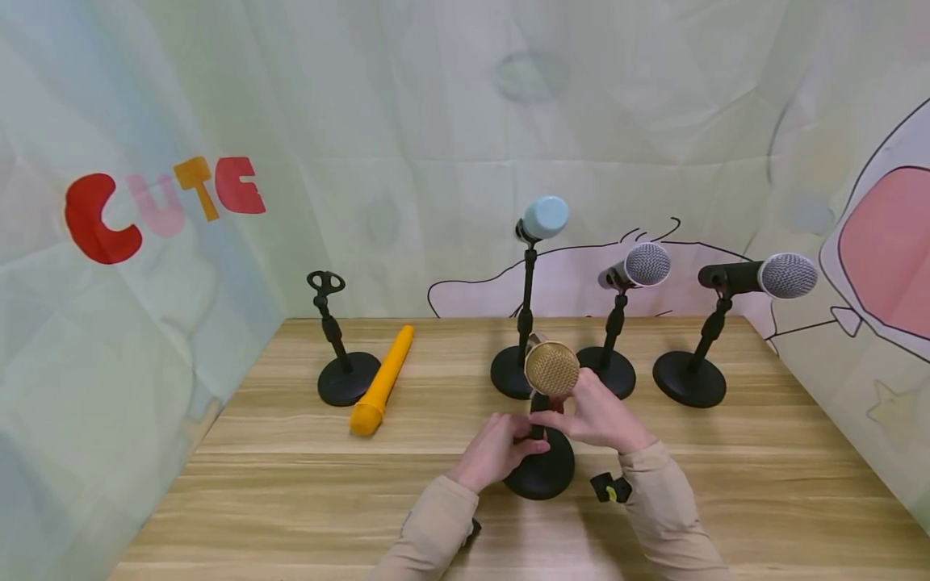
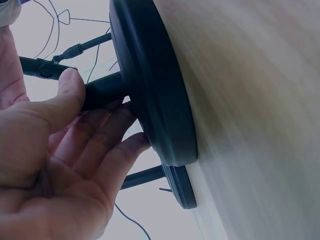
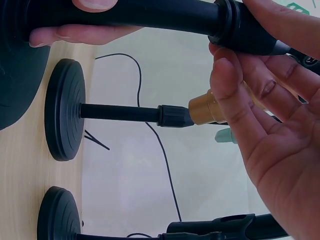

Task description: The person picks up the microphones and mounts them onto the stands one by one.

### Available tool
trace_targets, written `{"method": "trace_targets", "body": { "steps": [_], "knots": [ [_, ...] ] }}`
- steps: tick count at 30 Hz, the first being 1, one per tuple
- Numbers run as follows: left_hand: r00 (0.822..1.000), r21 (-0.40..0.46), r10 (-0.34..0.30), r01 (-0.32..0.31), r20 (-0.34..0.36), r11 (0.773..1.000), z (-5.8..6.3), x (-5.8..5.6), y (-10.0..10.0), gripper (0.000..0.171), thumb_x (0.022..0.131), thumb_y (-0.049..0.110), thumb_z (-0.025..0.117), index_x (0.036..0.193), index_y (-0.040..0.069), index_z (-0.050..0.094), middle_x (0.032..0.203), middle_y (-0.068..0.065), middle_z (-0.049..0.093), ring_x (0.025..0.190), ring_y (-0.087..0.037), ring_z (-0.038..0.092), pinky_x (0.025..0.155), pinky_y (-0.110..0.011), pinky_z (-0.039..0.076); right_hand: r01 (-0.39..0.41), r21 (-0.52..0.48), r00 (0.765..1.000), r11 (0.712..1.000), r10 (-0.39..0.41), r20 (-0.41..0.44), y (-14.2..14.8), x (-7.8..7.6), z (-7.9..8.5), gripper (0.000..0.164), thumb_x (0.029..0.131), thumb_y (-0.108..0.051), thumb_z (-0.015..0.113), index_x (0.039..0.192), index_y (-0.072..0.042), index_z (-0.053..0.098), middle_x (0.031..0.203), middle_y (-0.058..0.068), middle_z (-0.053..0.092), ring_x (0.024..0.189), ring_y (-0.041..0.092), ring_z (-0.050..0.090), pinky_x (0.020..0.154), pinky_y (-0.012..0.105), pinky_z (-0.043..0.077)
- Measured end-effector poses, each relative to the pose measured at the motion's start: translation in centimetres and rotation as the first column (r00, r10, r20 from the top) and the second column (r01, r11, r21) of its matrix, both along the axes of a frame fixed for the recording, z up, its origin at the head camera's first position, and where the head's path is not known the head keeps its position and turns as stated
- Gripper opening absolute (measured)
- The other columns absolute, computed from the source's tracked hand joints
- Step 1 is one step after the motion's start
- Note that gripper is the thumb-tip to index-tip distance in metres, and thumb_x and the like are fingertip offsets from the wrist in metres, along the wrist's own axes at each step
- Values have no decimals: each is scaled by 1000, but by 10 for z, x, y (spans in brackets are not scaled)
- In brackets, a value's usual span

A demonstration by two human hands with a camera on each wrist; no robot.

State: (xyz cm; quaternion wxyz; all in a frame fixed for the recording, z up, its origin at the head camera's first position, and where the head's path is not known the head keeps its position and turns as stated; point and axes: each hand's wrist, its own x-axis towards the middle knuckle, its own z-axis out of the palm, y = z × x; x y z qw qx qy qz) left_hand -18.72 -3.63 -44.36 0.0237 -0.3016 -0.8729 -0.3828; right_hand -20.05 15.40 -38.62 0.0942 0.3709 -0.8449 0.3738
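A black microphone stand stands at the front, holding a microphone with a gold mesh head. My left hand holds its lower post, thumb on one side and fingers behind, close above the round base. Higher up, my right hand grips the ribbed collar of the same stand between thumb and fingers. The gold handle end of the microphone shows behind the right fingers in the right wrist view.
Behind stand a light-blue microphone, a silver-headed one and a black one, each on a stand. At left, an orange microphone lies beside a stand with a bare clip. A small black object lies near the right sleeve.
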Motion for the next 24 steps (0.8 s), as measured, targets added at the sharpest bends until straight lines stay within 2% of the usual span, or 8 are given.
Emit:
{"method": "trace_targets", "body": {
  "steps": [8,17,24],
  "knots": [
    [1000,11,-8,8,10,1000,-1,-1,0,15,89,15,76,77,8,70,58,10,46,58,0,37,55,-13,28,-91,-23,996,996,91,16,2,-2,-2,22,84,-3,79,103,-5,68,89,4,71,68,-1,57,62,24,50],
    [1000,25,-21,21,4,999,-1,-1,0,13,89,14,76,79,8,70,59,9,51,60,0,39,56,-12,29,-117,-52,984,992,123,126,3,-2,0,24,86,-2,76,108,0,66,100,13,70,72,1,59,66,23,52],
    [1000,30,-22,22,9,999,-1,-1,0,11,89,13,76,80,7,71,58,5,54,59,0,40,55,-13,29,-122,-65,977,990,131,166,5,-1,1,26,87,-2,75,112,0,67,108,14,70,77,4,62,73,26,55]
  ]
}}
